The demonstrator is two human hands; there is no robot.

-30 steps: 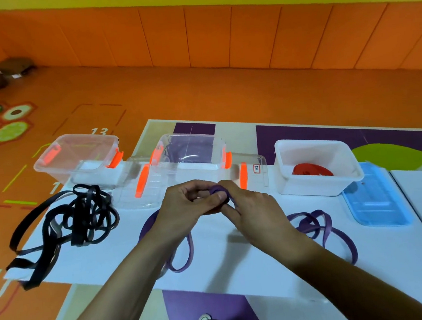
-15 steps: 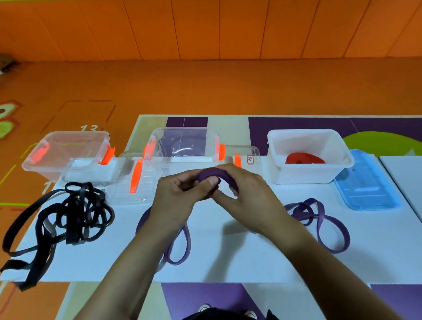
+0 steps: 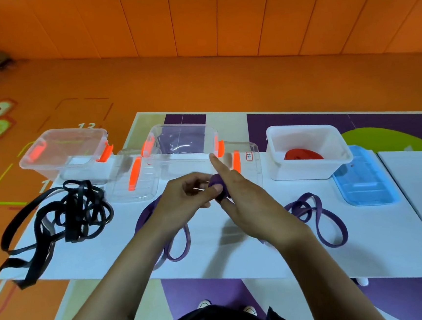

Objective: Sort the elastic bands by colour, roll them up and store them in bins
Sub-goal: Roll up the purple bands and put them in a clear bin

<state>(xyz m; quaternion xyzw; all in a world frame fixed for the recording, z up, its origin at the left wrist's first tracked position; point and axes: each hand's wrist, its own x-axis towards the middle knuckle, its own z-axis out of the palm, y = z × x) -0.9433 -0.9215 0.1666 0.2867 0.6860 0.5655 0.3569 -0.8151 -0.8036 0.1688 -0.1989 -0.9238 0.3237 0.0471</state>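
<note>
A half-wound purple roll [image 3: 218, 188] is sitting between both hands, the left hand [image 3: 185, 203] pinching it, the right hand [image 3: 244, 203] cupping it with forefinger raised. Its loose tail [image 3: 179, 246] is running lengthwise from under the left hand toward the person. A slackening pinch could let the elastic spring unwound.

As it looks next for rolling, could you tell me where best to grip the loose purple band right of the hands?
Probably pinch the loose purple band at its wide near loop, from above: it lies flat and open on the white board, clear of the crossed far end.
</note>
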